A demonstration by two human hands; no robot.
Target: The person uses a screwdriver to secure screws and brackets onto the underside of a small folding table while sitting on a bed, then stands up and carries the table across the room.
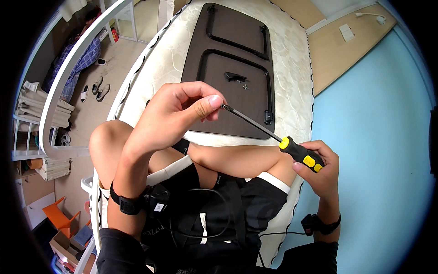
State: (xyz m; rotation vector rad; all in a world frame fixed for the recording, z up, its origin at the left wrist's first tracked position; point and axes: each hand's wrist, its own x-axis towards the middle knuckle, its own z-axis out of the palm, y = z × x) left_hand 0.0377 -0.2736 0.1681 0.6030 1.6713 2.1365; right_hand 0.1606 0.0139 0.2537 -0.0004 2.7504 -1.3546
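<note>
My right hand (319, 166) wraps round the black and yellow handle of a screwdriver (255, 122), whose metal shaft points up and to the left. At its tip, the thumb and forefinger of my left hand (182, 109) are pinched together; whatever small thing lies between them is mostly hidden. Beyond my hands a dark brown folding table (228, 109) rests underside up, its two black tube legs (235, 54) folded flat against it. A black bracket-like part (235, 76) and several small screws (245, 86) lie loose on the panel.
I sit cross-legged on a cream mattress (292, 59) that bears the table. A white bed rail (50, 105) curves along the left, with shoes (101, 91) on the floor below. On the right rises a blue wall (374, 150). Cables (283, 233) run from devices on both wrists.
</note>
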